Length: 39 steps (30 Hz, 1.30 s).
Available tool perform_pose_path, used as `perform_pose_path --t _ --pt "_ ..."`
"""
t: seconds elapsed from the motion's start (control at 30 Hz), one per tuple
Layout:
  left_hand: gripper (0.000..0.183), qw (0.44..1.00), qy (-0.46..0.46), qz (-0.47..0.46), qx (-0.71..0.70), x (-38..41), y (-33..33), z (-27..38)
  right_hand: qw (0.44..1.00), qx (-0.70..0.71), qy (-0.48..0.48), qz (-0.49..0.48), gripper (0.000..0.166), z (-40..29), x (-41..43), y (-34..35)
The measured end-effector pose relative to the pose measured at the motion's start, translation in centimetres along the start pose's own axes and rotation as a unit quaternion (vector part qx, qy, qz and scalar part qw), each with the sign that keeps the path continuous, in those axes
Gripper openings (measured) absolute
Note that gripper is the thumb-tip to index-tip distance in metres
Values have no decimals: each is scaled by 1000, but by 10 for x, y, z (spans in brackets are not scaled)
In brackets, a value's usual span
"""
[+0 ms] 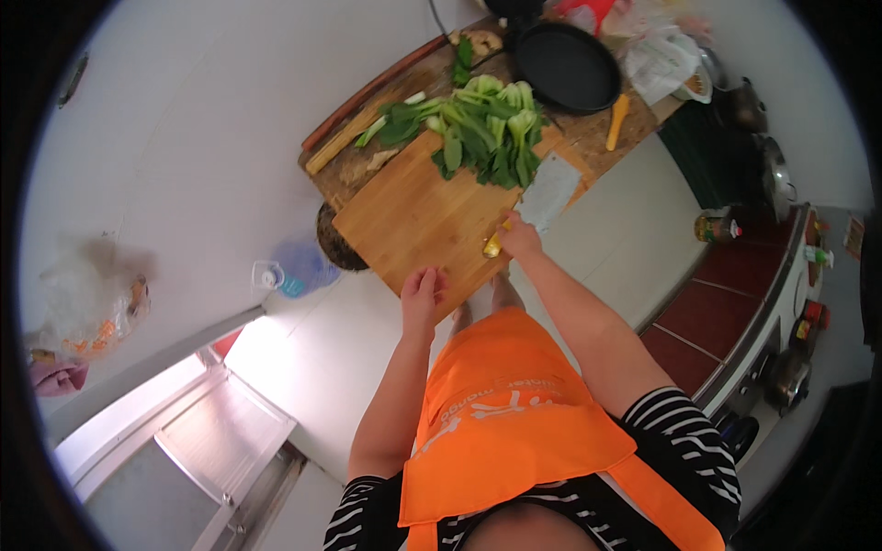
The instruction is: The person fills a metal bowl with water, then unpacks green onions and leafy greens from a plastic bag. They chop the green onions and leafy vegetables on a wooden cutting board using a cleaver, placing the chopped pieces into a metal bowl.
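My right hand (521,237) grips the yellow handle (492,246) of a cleaver near the board's right edge. The broad grey cleaver blade (550,191) points away from me and lies flat at the board's right side. Over the near edge of the wooden cutting board (420,213), my left hand (422,290) hangs with loosely curled fingers; whether anything small is in it is hidden. A pile of bok choy (486,131) covers the far part of the board, its leaves hanging towards me.
Behind the greens sit a black frying pan (568,67), a yellow peeler-like tool (617,122) and ginger root (482,41). A large plastic water bottle (300,270) stands left on the floor. An oil bottle (716,228) and the stove counter (747,358) are at right.
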<state>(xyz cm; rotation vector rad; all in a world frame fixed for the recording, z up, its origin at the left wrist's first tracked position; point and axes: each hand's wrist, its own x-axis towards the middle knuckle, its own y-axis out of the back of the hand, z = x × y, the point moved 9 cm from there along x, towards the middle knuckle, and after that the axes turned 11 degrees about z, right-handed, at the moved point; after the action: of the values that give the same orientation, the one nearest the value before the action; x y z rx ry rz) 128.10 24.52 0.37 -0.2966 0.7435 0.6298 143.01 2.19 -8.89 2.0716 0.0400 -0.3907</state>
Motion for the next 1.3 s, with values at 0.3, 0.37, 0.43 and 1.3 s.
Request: perform_pose_path --t 0.3,0.37,0.43,1.3 --pt "20 997 -70 28 4 74 -84 78 995 62 68 -28 21 2 15 -8" --pt "22 991 -117 42 48 110 -125 112 991 102 89 -4 17 5 9 8" --pt "35 953 -214 107 188 190 -122 114 989 101 99 -36 18 7 -4 12" --pt "20 984 -68 -3 162 28 -156 -20 988 -27 153 9 33 25 28 56"
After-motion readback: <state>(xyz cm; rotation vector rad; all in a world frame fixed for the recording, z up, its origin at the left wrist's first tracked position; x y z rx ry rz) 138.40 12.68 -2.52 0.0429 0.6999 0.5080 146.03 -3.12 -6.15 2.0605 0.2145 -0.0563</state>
